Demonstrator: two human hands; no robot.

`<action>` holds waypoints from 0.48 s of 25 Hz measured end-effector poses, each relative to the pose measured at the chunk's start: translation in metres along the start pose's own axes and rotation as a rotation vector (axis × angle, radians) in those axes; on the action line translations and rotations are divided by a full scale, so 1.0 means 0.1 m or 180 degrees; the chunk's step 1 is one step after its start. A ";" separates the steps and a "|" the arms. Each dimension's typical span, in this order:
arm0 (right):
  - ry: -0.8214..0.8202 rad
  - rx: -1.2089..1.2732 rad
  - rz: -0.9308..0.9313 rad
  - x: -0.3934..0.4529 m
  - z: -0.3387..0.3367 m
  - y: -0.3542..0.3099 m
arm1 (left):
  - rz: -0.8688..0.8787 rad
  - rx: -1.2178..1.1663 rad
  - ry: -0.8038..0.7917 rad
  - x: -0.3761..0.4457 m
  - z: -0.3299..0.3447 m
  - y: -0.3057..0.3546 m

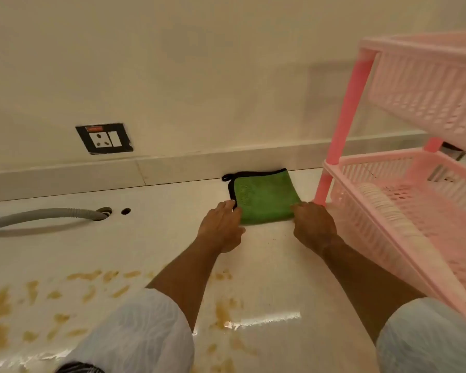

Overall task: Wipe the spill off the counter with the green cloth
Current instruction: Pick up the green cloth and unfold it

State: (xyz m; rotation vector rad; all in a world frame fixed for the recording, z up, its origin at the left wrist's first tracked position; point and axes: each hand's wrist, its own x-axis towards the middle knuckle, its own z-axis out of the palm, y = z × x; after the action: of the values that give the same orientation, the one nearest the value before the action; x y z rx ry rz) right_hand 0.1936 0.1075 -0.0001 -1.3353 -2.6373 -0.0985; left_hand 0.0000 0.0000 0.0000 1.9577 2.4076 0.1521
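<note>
- Fingers [230, 204] of left hand [221, 227] lie close together, tips on near-left corner of green cloth [264, 197]; can't tell if pinching it.
- Right hand [314, 224] w/ fingers together, tips touching cloth's near-right corner; grip not visible either.
- Cloth: folded, black-edged, flat on white counter [159, 238] at back, against low backsplash ledge, just beside pink rack [404, 184] leg.
- Spill [86, 292]: brown blotches across near part of counter, left & between forearms, well apart from cloth.
- Grey corrugated hose [43, 215] goes into counter hole at left; 2nd small hole beside it.
- Wall socket [104, 138] above ledge.
- Stacked plates in rack's lower basket.
</note>
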 end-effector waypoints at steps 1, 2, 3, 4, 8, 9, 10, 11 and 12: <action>-0.0074 -0.0039 0.0012 0.05 0.04 0.02 | 0.0073 0.0043 -0.0042 0.06 0.02 0.00; -0.0101 0.0023 0.0009 0.10 0.07 0.05 | 0.0124 0.0019 -0.0005 0.11 0.04 0.01; -0.0115 0.0022 0.0001 0.15 0.12 0.08 | 0.0166 0.0045 -0.0001 0.17 0.08 0.01; -0.0191 -0.0022 -0.0014 0.17 0.13 0.09 | 0.0183 0.0086 -0.0014 0.20 0.09 0.02; -0.0290 0.0064 -0.0100 0.25 0.23 0.12 | 0.0214 0.0112 0.0030 0.28 0.15 0.02; -0.0288 0.0075 -0.0111 0.26 0.25 0.12 | 0.0235 0.0148 0.0090 0.31 0.16 0.01; -0.0259 0.0086 -0.0148 0.27 0.27 0.13 | 0.0271 0.0205 0.0149 0.34 0.17 0.01; -0.0222 0.0093 -0.0185 0.29 0.28 0.14 | 0.0294 0.0261 0.0198 0.36 0.17 0.00; -0.0191 0.0104 -0.0228 0.30 0.28 0.14 | 0.0318 0.0300 0.0209 0.38 0.17 0.00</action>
State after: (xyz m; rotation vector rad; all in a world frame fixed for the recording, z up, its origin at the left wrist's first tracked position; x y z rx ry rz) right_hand 0.1838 0.1434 -0.0223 -1.2527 -2.7247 -0.0252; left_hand -0.0066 0.0380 -0.0161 2.1478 2.3992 0.1092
